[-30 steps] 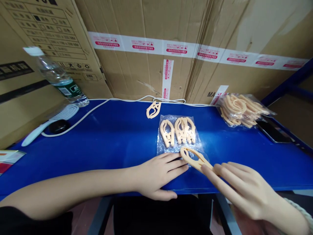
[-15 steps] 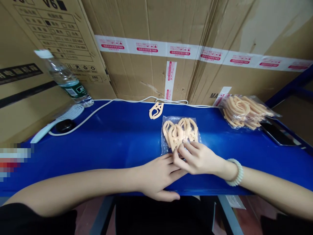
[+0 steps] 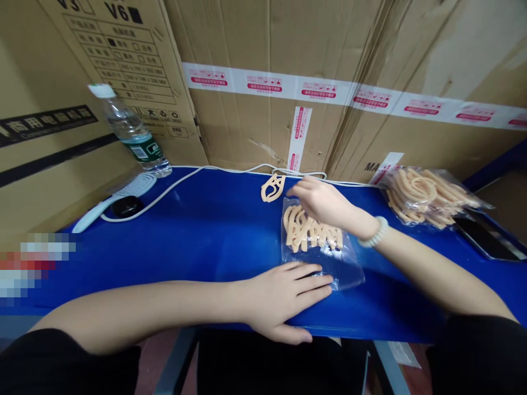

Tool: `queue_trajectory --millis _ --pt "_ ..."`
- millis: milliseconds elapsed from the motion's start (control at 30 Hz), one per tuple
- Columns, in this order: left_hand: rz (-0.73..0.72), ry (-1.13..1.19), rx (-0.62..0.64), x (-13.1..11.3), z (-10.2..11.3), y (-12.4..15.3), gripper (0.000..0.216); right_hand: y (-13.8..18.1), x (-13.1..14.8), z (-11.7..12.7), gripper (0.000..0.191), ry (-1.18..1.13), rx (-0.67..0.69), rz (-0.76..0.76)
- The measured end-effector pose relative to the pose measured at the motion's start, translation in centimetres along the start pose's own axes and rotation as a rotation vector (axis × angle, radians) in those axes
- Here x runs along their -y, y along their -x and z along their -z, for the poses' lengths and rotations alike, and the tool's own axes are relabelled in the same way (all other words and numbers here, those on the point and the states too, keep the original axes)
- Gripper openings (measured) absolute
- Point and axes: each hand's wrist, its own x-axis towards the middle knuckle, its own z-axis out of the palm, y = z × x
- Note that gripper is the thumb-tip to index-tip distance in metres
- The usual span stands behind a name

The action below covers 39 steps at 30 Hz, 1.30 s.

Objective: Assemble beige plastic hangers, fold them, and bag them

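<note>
A clear plastic bag (image 3: 346,271) lies on the blue table. Inside it are several beige curved plastic pieces (image 3: 315,236) that look like folded travel hangers. My left hand (image 3: 288,296) rests flat, fingers stretched out, with its fingertips on the near left edge of the bag. Above the far end of the bag is my right hand (image 3: 323,202), fingers extended to the left and slightly bent, with nothing seen in them. Just left of those fingertips lies a single loose beige piece (image 3: 272,187) of the same shape. The right hand covers part of the bag's contents.
Another bag of beige pieces (image 3: 428,192) sits at the right, with a phone (image 3: 489,236) beside it. On the left are a water bottle (image 3: 135,134), a hairbrush (image 3: 119,200), a black mouse-like object (image 3: 127,206) and a white cable (image 3: 177,184). Cardboard boxes (image 3: 255,129) line the back.
My right hand has left the near part of the bag and moved away from me toward the loose piece. The bag's near end is now uncovered. My left hand lies flatter.
</note>
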Motion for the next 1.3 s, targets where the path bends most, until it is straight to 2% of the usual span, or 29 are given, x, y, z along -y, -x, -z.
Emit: queue_trajectory --millis 100,167,267,367,467,600,633,667,800,867,933,1033,1100,1200,1300 --pt "-0.014 -0.01 -0.015 0.0 0.0 0.0 0.078 -4.3 -3.6 -3.5 0.055 0.004 0.165 0.028" --pt "-0.018 -0.017 -0.027 0.1 0.0 0.0 0.078 -6.7 -5.0 -5.7 0.06 0.013 0.201 0.042" --pt "-0.02 -0.024 -0.037 0.1 0.1 -0.1 0.078 -8.8 -5.7 -7.7 0.051 0.024 0.232 0.06" --pt "-0.028 -0.025 -0.042 0.1 0.2 -0.1 0.078 -8.7 -5.3 -7.7 0.032 0.034 0.236 0.074" --pt "-0.028 -0.022 -0.044 0.1 0.2 -0.1 0.079 -6.5 -4.9 -6.1 0.029 0.03 0.223 0.062" --pt "-0.021 -0.007 -0.045 0.2 0.1 0.0 0.078 -0.8 -4.4 -2.4 0.04 0.013 0.152 -0.001" --pt "-0.023 -0.002 -0.042 0.2 0.0 0.0 0.079 1.2 -4.0 -1.4 0.044 0.004 0.112 -0.018" --pt "-0.025 0.003 -0.04 0.2 0.0 0.0 0.079 3.2 -3.4 -0.3 0.045 -0.03 0.016 -0.023" --pt "-0.02 0.009 -0.03 0.2 -0.1 0.0 0.08 11.8 1.3 3.9 0.042 -0.159 -0.299 -0.096" --pt "-0.012 0.008 -0.021 0.1 0.0 -0.1 0.079 15.3 4.5 5.4 0.04 -0.161 -0.343 -0.118" --pt "-0.014 0.011 -0.015 0.0 0.0 -0.2 0.079 17.6 7.5 6.4 0.036 -0.157 -0.29 -0.045" --pt "-0.014 0.012 -0.016 -0.1 0.0 -0.2 0.08 18.7 10.7 6.6 0.037 -0.095 -0.232 0.07" --pt "-0.007 0.005 -0.019 -0.2 0.0 -0.2 0.081 18.2 11.7 6.2 0.035 0.009 -0.219 0.153" --pt "0.009 0.0 0.005 -0.4 0.1 -0.3 0.08 16.6 11.6 5.0 0.03 0.186 -0.213 0.229" --pt "0.01 -0.009 0.018 -0.5 0.2 -0.4 0.08 14.5 10.0 2.9 0.027 0.331 -0.228 0.242"
